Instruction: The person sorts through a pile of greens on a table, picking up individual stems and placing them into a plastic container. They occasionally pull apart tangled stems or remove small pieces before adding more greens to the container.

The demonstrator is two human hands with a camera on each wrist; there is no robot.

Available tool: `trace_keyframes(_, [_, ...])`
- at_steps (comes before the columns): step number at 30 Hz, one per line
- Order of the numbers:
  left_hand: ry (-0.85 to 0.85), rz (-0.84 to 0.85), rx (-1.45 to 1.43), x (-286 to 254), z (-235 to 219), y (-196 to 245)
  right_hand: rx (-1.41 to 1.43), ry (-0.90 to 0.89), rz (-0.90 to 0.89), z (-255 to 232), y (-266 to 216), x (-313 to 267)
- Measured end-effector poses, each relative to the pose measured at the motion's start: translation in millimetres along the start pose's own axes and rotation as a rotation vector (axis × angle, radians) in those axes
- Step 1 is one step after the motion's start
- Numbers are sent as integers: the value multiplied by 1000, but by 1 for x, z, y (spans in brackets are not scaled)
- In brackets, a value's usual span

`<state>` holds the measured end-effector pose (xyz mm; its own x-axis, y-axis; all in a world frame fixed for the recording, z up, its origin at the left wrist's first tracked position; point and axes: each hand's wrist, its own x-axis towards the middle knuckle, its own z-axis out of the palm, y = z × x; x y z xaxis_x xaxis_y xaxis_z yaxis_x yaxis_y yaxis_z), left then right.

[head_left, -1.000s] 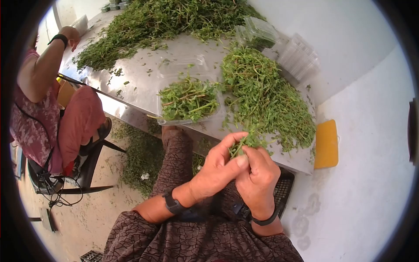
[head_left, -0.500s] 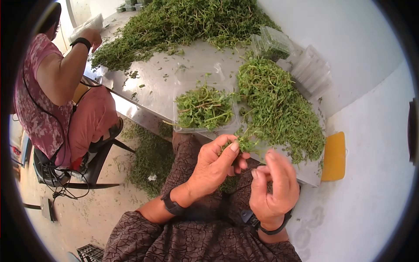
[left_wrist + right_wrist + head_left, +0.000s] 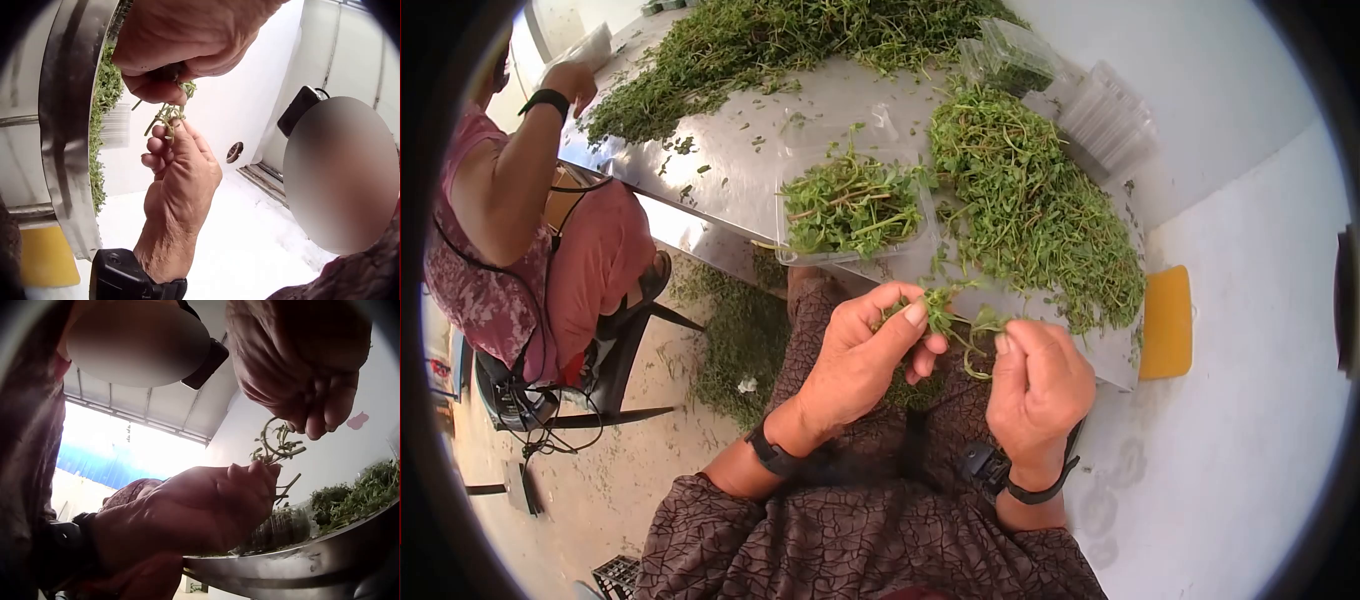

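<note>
My left hand (image 3: 855, 350) pinches a small bunch of green sprigs (image 3: 940, 307) between thumb and fingers, just in front of the table edge. To its right, my right hand (image 3: 1041, 392) pinches a curled stem (image 3: 975, 362) with thumb and forefinger. In the left wrist view my right hand (image 3: 181, 187) holds the sprig from below, with my left hand (image 3: 187, 44) above. The right wrist view shows the thin curled stem (image 3: 269, 440) between both hands. Behind them an open clear plastic box (image 3: 855, 252) holds loose greens (image 3: 850, 205).
A pile of greens (image 3: 1040, 210) lies right of the box, a larger one (image 3: 800, 50) at the back. Clear boxes (image 3: 1108, 120) stand by the wall. A yellow board (image 3: 1166, 322) hangs at the table's right end. Another person (image 3: 510, 200) sits at the left.
My right hand, apart from the left half a second ago, has come up beside the sprigs and pinches a stem. The head view has shifted slightly.
</note>
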<state>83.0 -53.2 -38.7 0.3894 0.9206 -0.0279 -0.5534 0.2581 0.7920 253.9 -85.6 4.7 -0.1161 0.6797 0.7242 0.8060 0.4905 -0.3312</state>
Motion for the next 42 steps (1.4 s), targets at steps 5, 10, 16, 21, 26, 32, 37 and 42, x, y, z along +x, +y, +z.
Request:
trace_keyframes(5, [52, -7, -30, -1, 2, 0, 138, 49, 135, -2, 2, -12])
trace_keyframes(10, [19, 17, -33, -3, 0, -2, 369, 143, 380, -13, -5, -16])
trace_keyframes(16, [34, 33, 15, -5, 5, -1, 540, 2, 557, -11, -4, -19])
trace_keyframes(21, [4, 65, 105, -6, 3, -2, 488, 74, 349, -12, 0, -4])
trace_keyframes(26, [-42, 109, 204, -9, 5, 1, 166, -106, 24, -2, 1, -5])
trace_keyframes(32, [-44, 79, 222, -12, 4, 2, 186, -136, 39, 7, -3, -10])
trace_keyframes(37, [-103, 147, 219, -14, 0, 0, 313, -210, 79, 5, -1, -14])
trace_keyframes(42, [-78, 145, 249, -15, 1, 0, 462, -269, 120, 7, -1, -18])
